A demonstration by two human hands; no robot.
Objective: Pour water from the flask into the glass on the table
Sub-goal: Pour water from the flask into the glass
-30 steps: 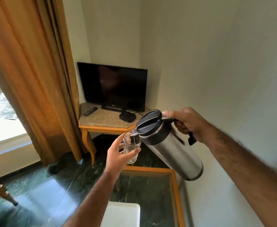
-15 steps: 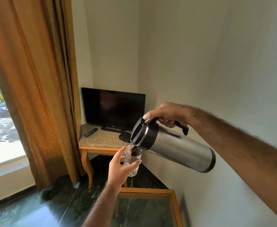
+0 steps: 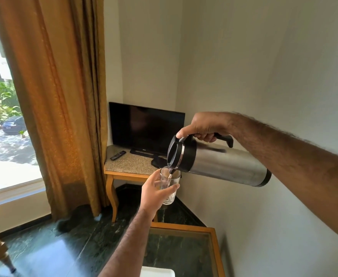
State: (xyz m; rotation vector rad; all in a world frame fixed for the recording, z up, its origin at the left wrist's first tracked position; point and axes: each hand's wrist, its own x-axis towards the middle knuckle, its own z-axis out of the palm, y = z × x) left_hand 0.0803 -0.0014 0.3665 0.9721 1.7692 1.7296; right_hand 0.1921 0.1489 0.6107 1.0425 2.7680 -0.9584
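My right hand (image 3: 203,127) grips the black handle of a steel flask (image 3: 224,165) with a black lid. The flask lies almost level in the air, its spout low at the left. A thin stream of water runs from the spout into a clear glass (image 3: 171,184). My left hand (image 3: 154,193) holds that glass upright in the air, just under the spout. Both are held above the far end of a glass-topped wooden table (image 3: 212,229).
A black TV (image 3: 146,127) and a remote (image 3: 118,155) sit on a corner stand (image 3: 128,166) behind the glass. An orange curtain (image 3: 60,100) hangs at the left by a window. The white wall runs close on the right. A white object (image 3: 157,272) lies at the bottom edge.
The flask has tipped from a downward slant to nearly level and water now flows into the glass. The view has tilted upward, so both hands sit lower relative to the room.
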